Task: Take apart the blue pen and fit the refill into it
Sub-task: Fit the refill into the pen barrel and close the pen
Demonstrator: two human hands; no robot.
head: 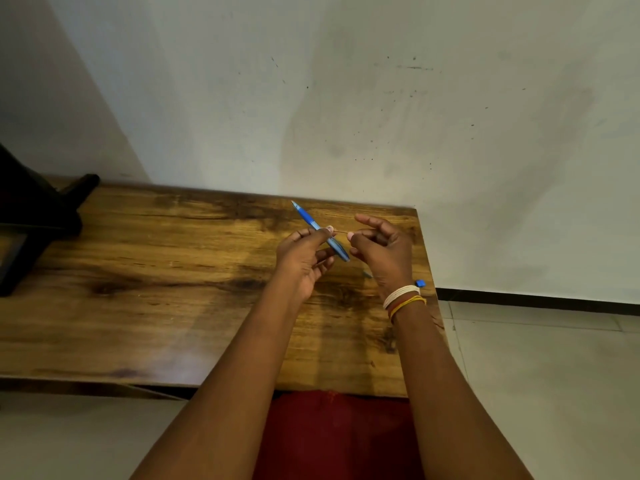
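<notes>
My left hand (304, 261) clamps the blue pen (320, 231) mid-barrel, tip angled up and away from me. My right hand (381, 251) pinches a thin refill (341, 232) spanning the gap between my thumbs. Both hover above the wooden table (156, 289); a small blue piece (420, 283) lies by my right wrist

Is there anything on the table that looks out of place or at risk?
Yes. A small blue part lies close to the right edge of the wooden table, behind the right hand. It could be knocked to the floor. Nothing looks damaged.
</notes>
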